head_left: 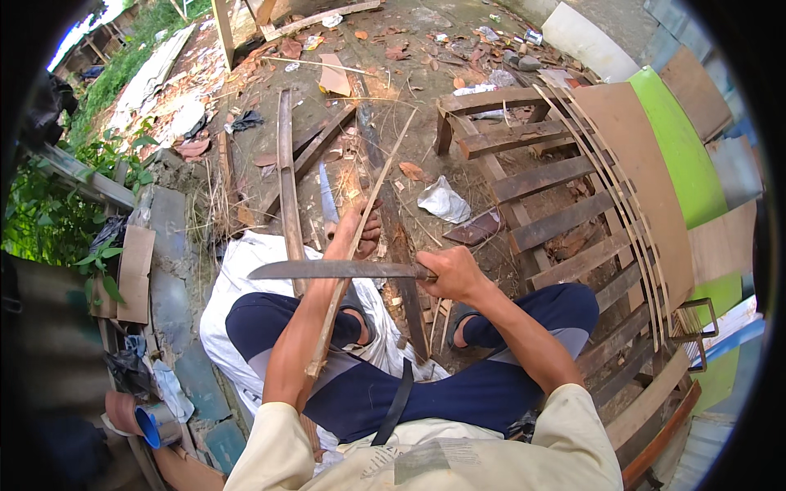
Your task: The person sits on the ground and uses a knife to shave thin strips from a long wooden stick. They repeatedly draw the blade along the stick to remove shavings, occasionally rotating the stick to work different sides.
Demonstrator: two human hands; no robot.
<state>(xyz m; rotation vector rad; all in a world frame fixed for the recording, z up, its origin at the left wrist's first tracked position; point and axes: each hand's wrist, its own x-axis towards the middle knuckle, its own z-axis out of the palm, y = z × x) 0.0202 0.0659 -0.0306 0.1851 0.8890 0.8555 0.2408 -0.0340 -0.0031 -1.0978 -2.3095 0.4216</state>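
My right hand [452,274] is closed round the handle of a machete [327,269]. Its long dark blade points left, level across my left forearm and a thin strip of wood or bamboo [385,173]. That slender strip slants from the upper right down to my lap, and my left hand [358,231] grips it around the middle. Just beyond my left hand, a bluish tapering blade like a handsaw's [327,195] lies on the ground. I sit with knees apart, and a white sheet or sack [225,282] is spread beneath my left leg.
Wooden beams [288,180] lie ahead among shavings and dry leaves. To the right stands a slatted wooden frame [550,182] with long thin strips [626,221] along it. A crumpled white bag [444,199] lies ahead. At lower left are a blue cup [149,425] and a low wall [169,254].
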